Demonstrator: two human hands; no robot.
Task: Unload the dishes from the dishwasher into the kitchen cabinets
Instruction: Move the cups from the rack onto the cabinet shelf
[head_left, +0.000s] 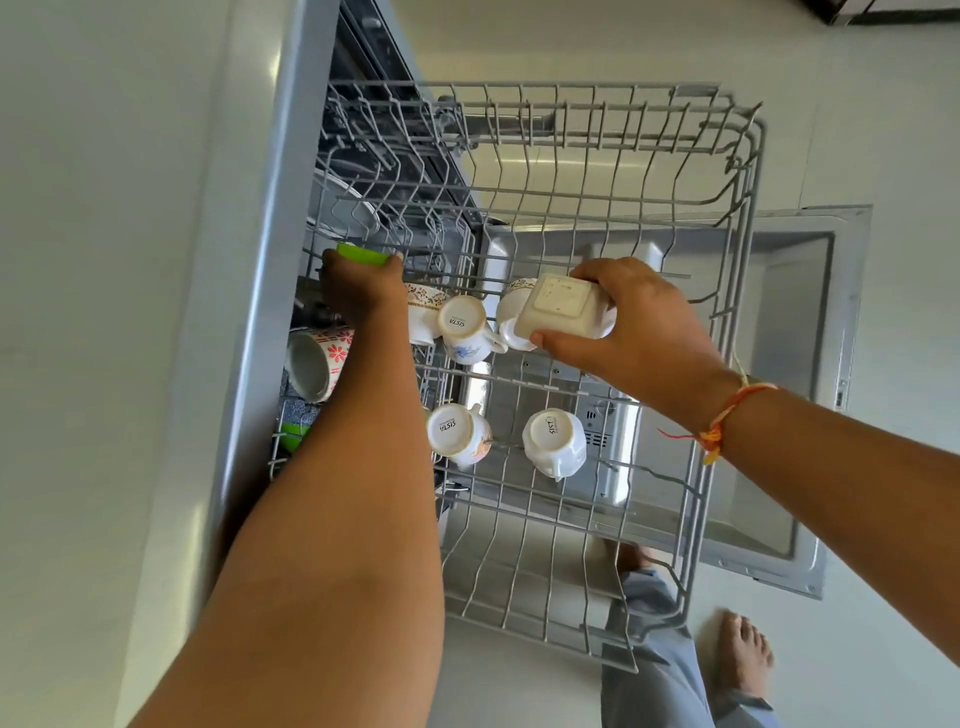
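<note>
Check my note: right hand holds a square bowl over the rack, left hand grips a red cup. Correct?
No. The cup the left hand grips is green, not red; the head view shows it. The right hand does hold a square bowl over the rack.

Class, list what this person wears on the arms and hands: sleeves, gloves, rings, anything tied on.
Both arms are bare to the frame edge: no sleeves, no gloves. The left hand and its wrist show nothing worn. The right hand shows no ring; round its wrist is tied a thread band of orange, red and yellow strands, with loose ends hanging.
</note>
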